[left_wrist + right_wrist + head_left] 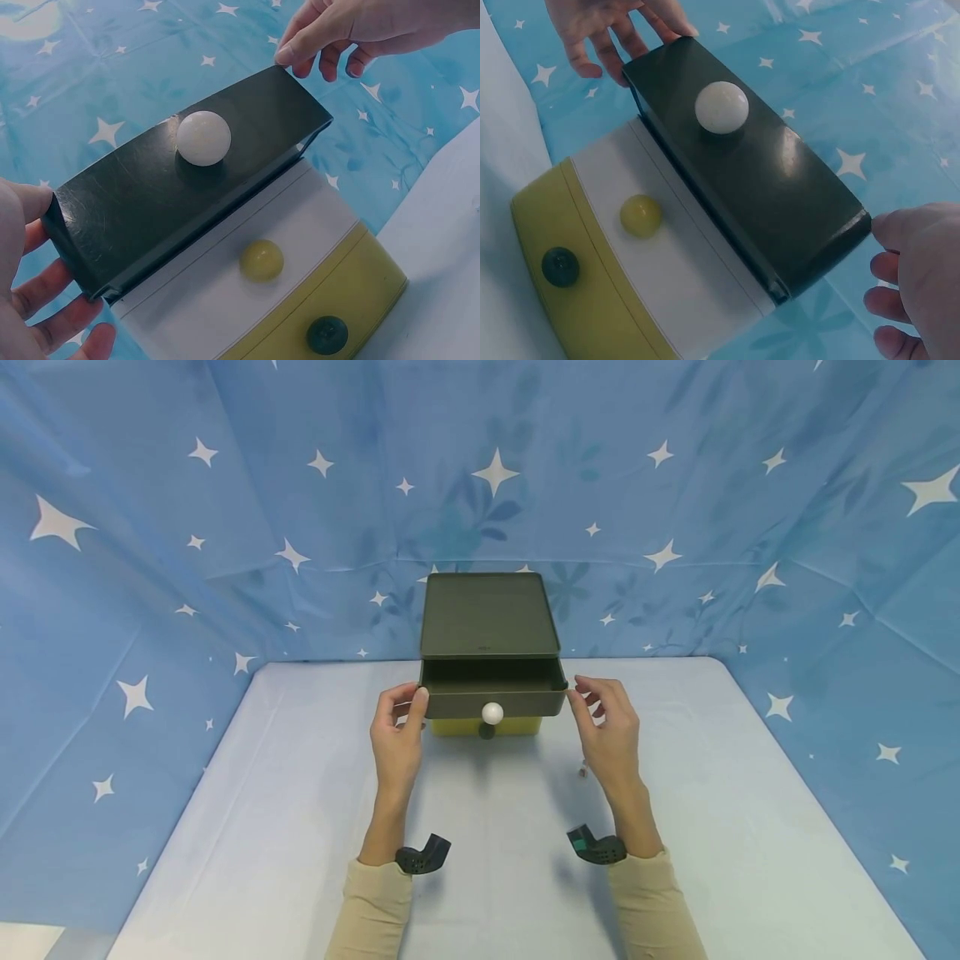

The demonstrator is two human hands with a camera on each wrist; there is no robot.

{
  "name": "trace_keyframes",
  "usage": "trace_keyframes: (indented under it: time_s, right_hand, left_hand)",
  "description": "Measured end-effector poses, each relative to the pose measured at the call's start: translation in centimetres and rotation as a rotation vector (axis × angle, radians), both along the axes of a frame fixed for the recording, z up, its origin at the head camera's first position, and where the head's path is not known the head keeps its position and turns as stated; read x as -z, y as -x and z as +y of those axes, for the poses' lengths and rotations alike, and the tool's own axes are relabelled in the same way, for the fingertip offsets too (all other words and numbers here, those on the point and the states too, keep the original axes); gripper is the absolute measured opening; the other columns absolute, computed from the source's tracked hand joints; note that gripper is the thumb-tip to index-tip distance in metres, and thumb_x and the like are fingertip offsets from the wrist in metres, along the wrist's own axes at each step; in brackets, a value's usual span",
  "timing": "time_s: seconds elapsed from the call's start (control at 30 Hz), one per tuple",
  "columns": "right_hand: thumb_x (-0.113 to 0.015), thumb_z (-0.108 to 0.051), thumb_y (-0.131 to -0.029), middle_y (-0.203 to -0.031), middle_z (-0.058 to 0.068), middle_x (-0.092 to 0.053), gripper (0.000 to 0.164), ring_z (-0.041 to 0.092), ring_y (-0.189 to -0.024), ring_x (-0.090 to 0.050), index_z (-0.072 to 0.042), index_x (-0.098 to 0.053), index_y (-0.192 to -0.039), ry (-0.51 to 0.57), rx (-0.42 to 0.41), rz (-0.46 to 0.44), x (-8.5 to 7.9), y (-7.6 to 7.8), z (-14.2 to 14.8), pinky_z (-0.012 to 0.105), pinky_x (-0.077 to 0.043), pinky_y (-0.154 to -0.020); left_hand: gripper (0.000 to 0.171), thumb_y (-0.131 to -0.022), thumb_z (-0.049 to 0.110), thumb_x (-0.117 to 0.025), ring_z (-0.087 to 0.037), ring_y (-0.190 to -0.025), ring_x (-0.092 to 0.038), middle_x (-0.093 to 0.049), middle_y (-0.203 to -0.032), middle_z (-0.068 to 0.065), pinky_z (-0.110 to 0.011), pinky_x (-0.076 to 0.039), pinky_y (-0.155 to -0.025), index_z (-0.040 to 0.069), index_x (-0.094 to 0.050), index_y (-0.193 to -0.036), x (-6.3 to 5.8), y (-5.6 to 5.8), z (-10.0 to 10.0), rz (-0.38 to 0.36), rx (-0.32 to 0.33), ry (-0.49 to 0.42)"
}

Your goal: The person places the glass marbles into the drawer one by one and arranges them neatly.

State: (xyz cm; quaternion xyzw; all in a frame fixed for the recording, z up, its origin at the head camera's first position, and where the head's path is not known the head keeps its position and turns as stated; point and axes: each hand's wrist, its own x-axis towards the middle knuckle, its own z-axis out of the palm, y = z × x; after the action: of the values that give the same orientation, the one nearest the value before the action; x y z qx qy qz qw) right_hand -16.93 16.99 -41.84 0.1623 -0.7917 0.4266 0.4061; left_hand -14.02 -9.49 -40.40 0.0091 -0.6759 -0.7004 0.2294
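A small chest of three stacked drawers, with a dark green top [487,614], stands at the table's far edge. Its dark green top drawer [453,704] is pulled out and carries a round white knob [492,713]. My left hand [396,739] holds the drawer's left front corner, thumb at the front edge and fingers along the side. At the opposite corner, my right hand [611,735] pinches the edge by the thumb tip, its other fingers curled. Below, a white drawer [217,292] with a yellow knob [262,261] and a yellow drawer [382,274] with a dark green knob [327,335] are closed.
The chest stands on a white-covered table [262,827]. Behind and beside it hangs a blue star-patterned curtain [300,502]. A small object [582,769] lies on the table by the right wrist. Black wrist devices [423,855] sit on both forearms.
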Motion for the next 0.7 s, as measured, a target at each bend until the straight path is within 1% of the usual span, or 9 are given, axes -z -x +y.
trace_keyframes:
  time_s: [0.07,0.13,0.27,0.47,0.5,0.57,0.7]
  right_hand:
    - [-0.071,-0.003,-0.091,-0.099,0.017,-0.069,0.022,0.025,-0.080,-0.061,0.002,-0.070,-0.113,-0.005,0.003,-0.002,-0.1,0.0,0.2,0.023,-0.046,-0.068]
    - [-0.071,-0.003,-0.091,-0.099,0.017,-0.069,0.023,0.025,-0.079,-0.060,0.002,-0.070,-0.113,-0.010,0.008,-0.007,-0.1,0.0,0.4,0.023,-0.046,-0.067]
    - [-0.071,-0.004,-0.092,-0.100,0.017,-0.069,0.024,0.024,-0.079,-0.060,0.001,-0.070,-0.115,-0.024,0.020,-0.025,0.0,0.0,0.6,0.020,-0.046,-0.069]
    - [-0.071,-0.005,-0.092,-0.100,0.016,-0.069,0.023,0.024,-0.081,-0.060,0.001,-0.070,-0.115,-0.033,0.028,-0.040,0.1,0.0,0.9,0.014,-0.043,-0.070]
    - [-0.071,-0.004,-0.092,-0.100,0.016,-0.069,0.023,0.024,-0.081,-0.060,0.001,-0.070,-0.114,-0.034,0.028,-0.040,0.1,0.0,1.0,0.015,-0.043,-0.070]
    - [-0.070,-0.004,-0.092,-0.100,0.016,-0.069,0.022,0.024,-0.082,-0.061,0.001,-0.070,-0.114,-0.035,0.027,-0.040,0.0,0.0,1.1,0.013,-0.042,-0.070]
    - [-0.071,-0.004,-0.092,-0.099,0.016,-0.069,0.022,0.025,-0.082,-0.062,0.001,-0.070,-0.113,-0.041,0.033,-0.038,0.0,0.1,1.4,0.013,-0.043,-0.070]
  left_hand:
    - [0.029,-0.099,0.015,-0.063,-0.023,-0.097,-0.057,-0.059,-0.107,0.005,-0.017,-0.051,-0.072,-0.005,-0.060,-0.120,0.0,0.0,0.0,-0.001,-0.001,0.003]
    - [0.029,-0.099,0.015,-0.063,-0.021,-0.096,-0.057,-0.059,-0.108,0.004,-0.017,-0.051,-0.072,-0.005,-0.061,-0.120,0.0,0.0,0.0,-0.005,-0.005,0.007]
    - [0.028,-0.099,0.014,-0.063,-0.019,-0.096,-0.057,-0.060,-0.109,0.000,-0.018,-0.051,-0.073,-0.005,-0.060,-0.120,0.1,0.1,0.0,-0.017,-0.013,0.021]
    - [0.029,-0.099,0.014,-0.063,-0.024,-0.098,-0.057,-0.060,-0.112,-0.002,-0.016,-0.050,-0.072,-0.003,-0.060,-0.123,2.0,1.3,-0.3,-0.019,-0.015,0.021]
    - [0.029,-0.099,0.015,-0.064,-0.024,-0.099,-0.057,-0.060,-0.112,-0.001,-0.016,-0.050,-0.072,-0.001,-0.060,-0.123,2.4,1.6,-0.4,-0.017,-0.016,0.020]
    - [0.029,-0.099,0.017,-0.065,-0.023,-0.099,-0.057,-0.060,-0.112,0.000,-0.016,-0.050,-0.072,0.001,-0.061,-0.123,2.7,1.7,-0.5,-0.011,-0.015,0.018]
    - [0.028,-0.098,0.022,-0.066,-0.021,-0.098,-0.058,-0.060,-0.111,0.003,-0.018,-0.051,-0.072,0.005,-0.063,-0.120,2.9,1.7,-0.5,0.007,-0.012,0.016]
